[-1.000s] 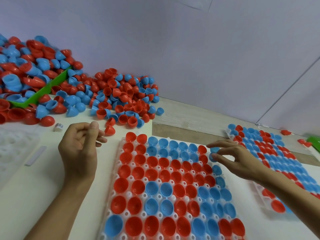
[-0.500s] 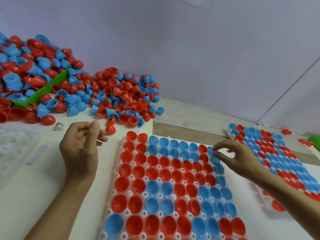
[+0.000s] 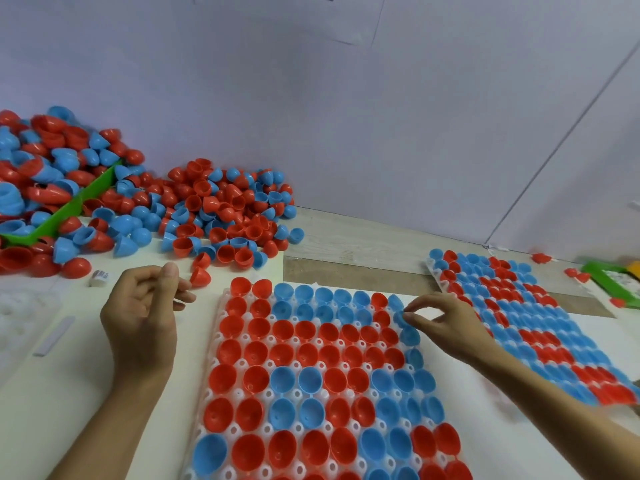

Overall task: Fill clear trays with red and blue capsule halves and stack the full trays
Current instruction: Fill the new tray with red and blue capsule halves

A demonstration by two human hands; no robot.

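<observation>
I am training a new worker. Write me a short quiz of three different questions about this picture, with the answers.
1. True or false: the near tray in front of the person holds only red halves.
2. Which hand is at the tray's far right edge, its fingers on a blue half?
A. left hand
B. right hand
C. neither
3. Fill in: the loose pile of capsule halves lies to the far ____ of the near tray.

Key:
1. False; it holds red and blue halves.
2. B, the right hand. The left hand is beside the tray's left edge, fingers curled.
3. Left.
</observation>
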